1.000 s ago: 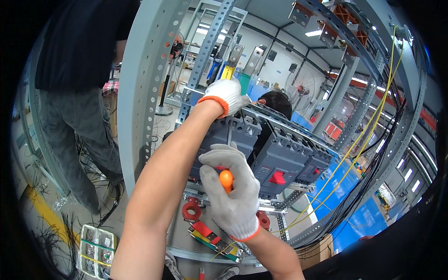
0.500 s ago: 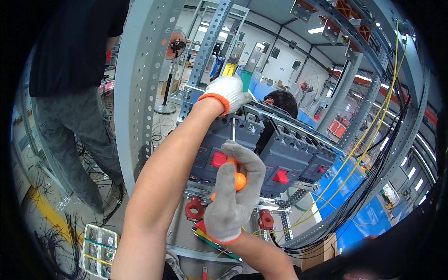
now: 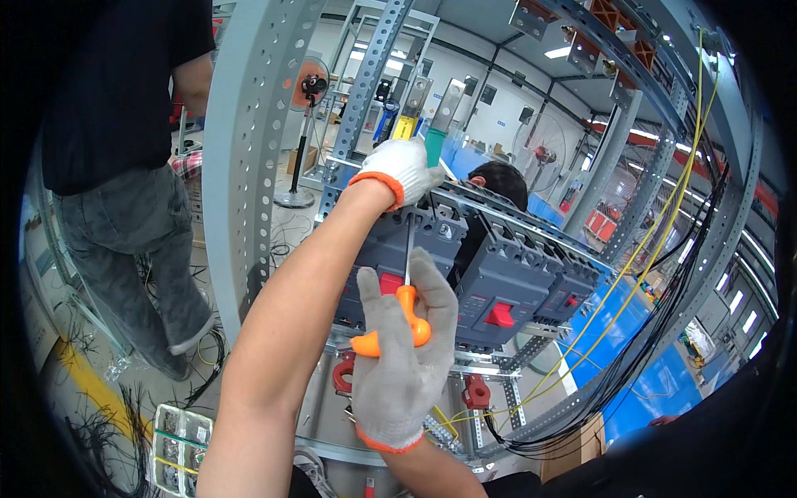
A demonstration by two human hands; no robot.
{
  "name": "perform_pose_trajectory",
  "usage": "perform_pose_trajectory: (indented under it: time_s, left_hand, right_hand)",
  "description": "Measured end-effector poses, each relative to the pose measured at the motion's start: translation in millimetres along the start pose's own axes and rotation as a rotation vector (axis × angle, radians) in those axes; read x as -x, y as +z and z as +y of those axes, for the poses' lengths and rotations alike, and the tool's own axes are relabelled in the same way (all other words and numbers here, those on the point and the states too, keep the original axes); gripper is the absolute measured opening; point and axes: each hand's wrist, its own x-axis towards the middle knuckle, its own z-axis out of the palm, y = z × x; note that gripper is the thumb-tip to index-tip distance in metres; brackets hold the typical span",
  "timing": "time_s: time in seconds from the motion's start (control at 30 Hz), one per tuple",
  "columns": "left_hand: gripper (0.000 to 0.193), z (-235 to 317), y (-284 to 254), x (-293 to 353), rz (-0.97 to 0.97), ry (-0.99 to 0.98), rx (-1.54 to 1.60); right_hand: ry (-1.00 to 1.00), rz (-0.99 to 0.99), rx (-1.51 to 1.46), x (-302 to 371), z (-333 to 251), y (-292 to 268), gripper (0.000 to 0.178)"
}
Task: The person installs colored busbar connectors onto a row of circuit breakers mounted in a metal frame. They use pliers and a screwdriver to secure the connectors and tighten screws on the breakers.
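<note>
My left hand (image 3: 398,173), in a white glove with an orange cuff, is closed at the top edge of a dark grey circuit breaker (image 3: 353,249), beside a busbar with a green sleeve (image 3: 435,143). What its curled fingers grip is hidden. My right hand (image 3: 403,369), in a grey glove, loosely cradles the orange handle of a T-handle screwdriver (image 3: 407,305) between thumb and fingers. The screwdriver's shaft runs upward to the breaker's upper terminals; its tip cannot be made out. Behind the right thumb shows the breaker's red switch (image 3: 390,283).
More breakers (image 3: 510,286) stand to the right in the perforated metal frame (image 3: 286,124). Red rings (image 3: 476,392) sit below. Yellow and black wires (image 3: 664,224) hang at right. One person (image 3: 133,166) stands at left; another's head (image 3: 502,183) shows behind the frame.
My right hand has loosened around the screwdriver and shifted slightly down and left, thumb and fingers spreading. The handle shows more fully. The left hand stays nearly in place.
</note>
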Motion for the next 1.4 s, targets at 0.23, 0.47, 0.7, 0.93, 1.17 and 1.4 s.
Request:
perform_pose_trajectory:
  time_s: [0.23,0.47,0.7,0.93,1.17,1.4]
  left_hand:
    - [0.062,7,1,3,0.003,0.043,-0.091]
    - [0.063,8,0,-1,-0.018,0.002,-0.09]
    - [0.065,6,3,1,-0.032,0.005,-0.081]
    - [0.064,2,3,3,0.011,0.031,-0.07]
    - [0.063,6,-3,4,-0.046,0.033,-0.064]
    - [0.059,5,-3,4,-0.048,-0.011,-0.041]
  right_hand:
    - [-0.191,-0.144,-0.022,3,-24,1,0.046]
    - [-0.223,-0.316,0.357,3,-24,-47,0.044]
    - [-0.284,-0.427,0.541,-19,-26,-57,0.047]
    - [-0.384,-0.802,1.073,-35,-59,-41,0.045]
    - [-0.461,-1.255,1.585,-51,-84,-29,0.03]
    - [-0.52,-1.201,1.586,-50,-75,-54,0.028]
